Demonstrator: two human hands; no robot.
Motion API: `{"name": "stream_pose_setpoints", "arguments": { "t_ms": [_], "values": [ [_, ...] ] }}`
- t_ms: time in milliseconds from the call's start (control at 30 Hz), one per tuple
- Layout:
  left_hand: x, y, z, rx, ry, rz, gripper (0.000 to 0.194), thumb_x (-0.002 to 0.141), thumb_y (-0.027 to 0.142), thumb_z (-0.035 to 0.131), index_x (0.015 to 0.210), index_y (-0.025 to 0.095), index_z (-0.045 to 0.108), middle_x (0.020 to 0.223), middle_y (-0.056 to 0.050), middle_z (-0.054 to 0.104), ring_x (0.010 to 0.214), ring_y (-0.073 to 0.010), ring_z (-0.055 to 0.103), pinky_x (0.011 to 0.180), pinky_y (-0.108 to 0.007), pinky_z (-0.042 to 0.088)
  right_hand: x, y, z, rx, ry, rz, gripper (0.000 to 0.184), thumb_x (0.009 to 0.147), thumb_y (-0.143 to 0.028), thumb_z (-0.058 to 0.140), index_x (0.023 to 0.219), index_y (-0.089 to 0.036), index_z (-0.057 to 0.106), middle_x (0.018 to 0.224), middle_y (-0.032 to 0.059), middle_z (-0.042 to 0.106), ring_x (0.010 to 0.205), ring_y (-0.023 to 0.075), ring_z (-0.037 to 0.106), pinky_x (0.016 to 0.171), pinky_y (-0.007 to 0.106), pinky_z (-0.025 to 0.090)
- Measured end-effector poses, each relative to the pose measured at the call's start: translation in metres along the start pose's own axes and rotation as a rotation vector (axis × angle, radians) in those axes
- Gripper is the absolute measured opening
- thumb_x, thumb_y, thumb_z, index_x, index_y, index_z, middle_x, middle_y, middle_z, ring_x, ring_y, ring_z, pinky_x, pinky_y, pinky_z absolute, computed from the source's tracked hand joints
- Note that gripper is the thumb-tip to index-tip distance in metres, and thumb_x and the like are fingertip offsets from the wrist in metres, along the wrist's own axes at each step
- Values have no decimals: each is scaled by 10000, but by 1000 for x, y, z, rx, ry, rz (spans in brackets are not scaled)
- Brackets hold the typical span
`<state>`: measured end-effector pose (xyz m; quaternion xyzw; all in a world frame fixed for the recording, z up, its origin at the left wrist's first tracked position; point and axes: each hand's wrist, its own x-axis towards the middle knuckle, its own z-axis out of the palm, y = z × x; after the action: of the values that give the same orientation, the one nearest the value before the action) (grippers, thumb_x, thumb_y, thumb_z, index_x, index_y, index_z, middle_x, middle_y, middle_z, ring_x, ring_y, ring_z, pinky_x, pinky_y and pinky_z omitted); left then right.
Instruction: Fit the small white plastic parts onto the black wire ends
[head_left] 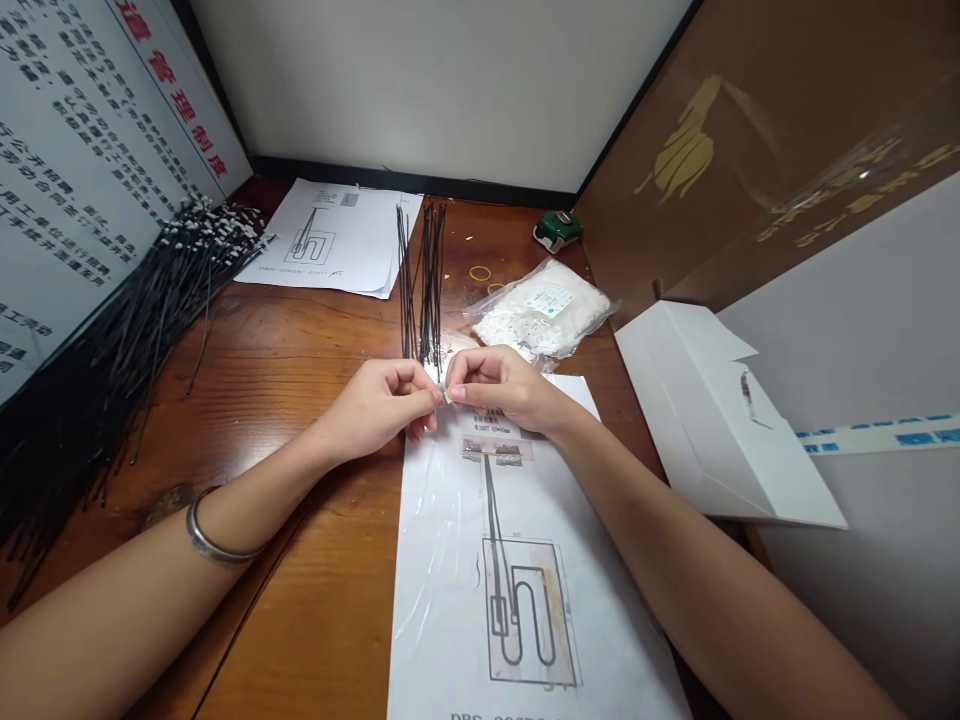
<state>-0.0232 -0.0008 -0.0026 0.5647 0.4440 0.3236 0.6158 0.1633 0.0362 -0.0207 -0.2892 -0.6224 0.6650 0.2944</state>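
My left hand [394, 402] and my right hand [506, 388] meet fingertip to fingertip above the top of a printed drawing sheet [431, 560]. Both are closed in a pinch at a small white connector [444, 386] between them. Fingers partly cover it, so its exact shape is hidden. Just beyond the fingers lie several thin black wires [431, 270] in two loose groups. One of them seems to run down to the fingertips; I cannot tell whether it enters the connector.
A large heap of black wires with white ends [165, 290] lies at the left. Farther back are a paper sheet [322, 240], yellow rubber bands [480, 273], a clear bag of white pieces [544, 305] and a green tape measure [557, 231]. A white box [720, 420] stands at the right.
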Motion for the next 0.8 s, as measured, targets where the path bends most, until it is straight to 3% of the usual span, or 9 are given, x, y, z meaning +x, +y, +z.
{"name": "stream_pose_setpoints", "arguments": {
  "t_ms": [333, 567, 800],
  "values": [
    [1, -2, -1, 14, 4, 15, 109, 757, 223, 625, 705, 140, 578, 576, 1, 624, 468, -78, 544, 476, -211, 461, 0, 0, 2, -29, 29, 2, 179, 737, -274, 699, 669, -152, 587, 517, -58, 480, 457, 50, 371, 434, 230, 222],
    [2, -3, 2, -40, 60, 4, 141, 716, 242, 684, 716, 134, 593, 593, 8, 624, 499, -88, 568, 514, -224, 496, 1, 1, 1, -26, 65, -4, 173, 729, -276, 690, 666, -153, 585, 532, -49, 488, 465, 55, 396, 437, 231, 240],
    [0, 1, 3, -48, 109, -26, 130, 762, 245, 646, 744, 123, 607, 646, -12, 660, 518, -79, 590, 532, -207, 480, 1, 3, -2, -11, 66, -17, 180, 729, -293, 690, 682, -151, 590, 560, -34, 532, 465, 55, 404, 433, 230, 242]
  ]
}}
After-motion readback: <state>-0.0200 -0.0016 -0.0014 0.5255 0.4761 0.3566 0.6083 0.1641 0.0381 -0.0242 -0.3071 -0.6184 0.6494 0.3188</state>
